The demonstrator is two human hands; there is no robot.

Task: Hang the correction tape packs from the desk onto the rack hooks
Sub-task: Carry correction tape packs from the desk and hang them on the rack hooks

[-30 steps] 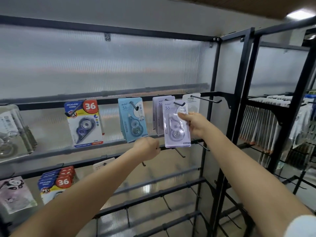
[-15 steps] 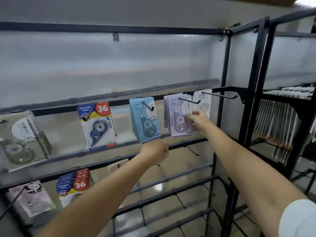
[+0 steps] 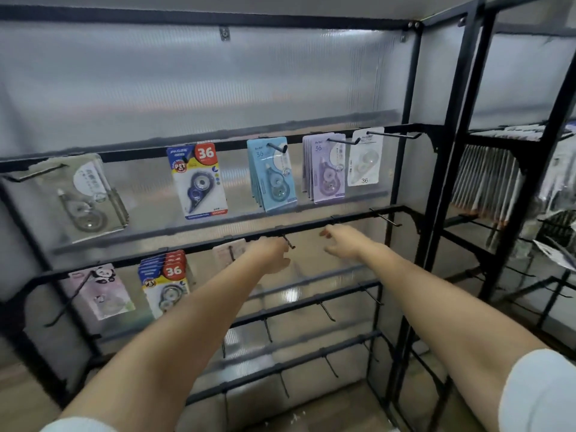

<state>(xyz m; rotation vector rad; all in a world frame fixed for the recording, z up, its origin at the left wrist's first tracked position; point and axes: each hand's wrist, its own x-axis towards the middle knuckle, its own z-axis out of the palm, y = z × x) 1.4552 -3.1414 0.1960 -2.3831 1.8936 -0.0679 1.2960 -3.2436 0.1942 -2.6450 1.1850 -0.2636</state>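
Our right hand hangs released, fingers loosely spread and holding nothing, just below the second bar of the black rack, while our left hand is curled around a bare hook on that same bar. The lilac correction tape packs hang stacked on a top-row hook, between the light blue packs and a single white pack.
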